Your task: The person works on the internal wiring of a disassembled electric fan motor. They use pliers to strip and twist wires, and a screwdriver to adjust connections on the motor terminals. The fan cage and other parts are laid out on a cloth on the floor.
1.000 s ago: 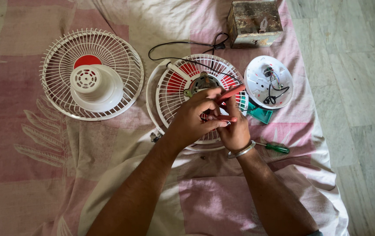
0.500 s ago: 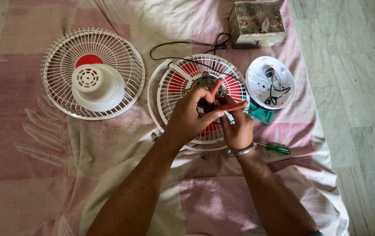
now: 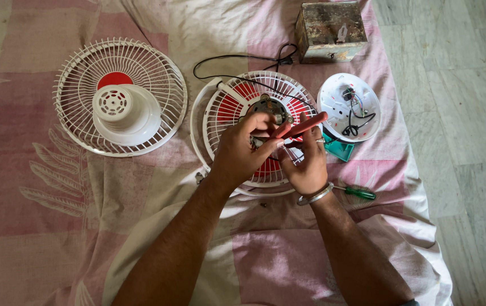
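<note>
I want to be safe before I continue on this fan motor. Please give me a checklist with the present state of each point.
1. Left hand steadies motor: ok.
2. Right hand grips red tool: ok.
3. Tool tip seated on the part: cannot tell, hidden by fingers.
4. Black cord unplugged: cannot tell, the far end is not in view.
5. Green screwdriver within reach: ok.
6. Grille flat on cloth: ok.

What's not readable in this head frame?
- Tip of the red-handled tool: hidden behind the left hand and right hand.
- Fan motor: lower part covered by both hands.
- Green screwdriver: shaft partly behind the right wrist.
- Wiring inside the white round cover: too small.
- Metal box: top cut by the frame edge.
</note>
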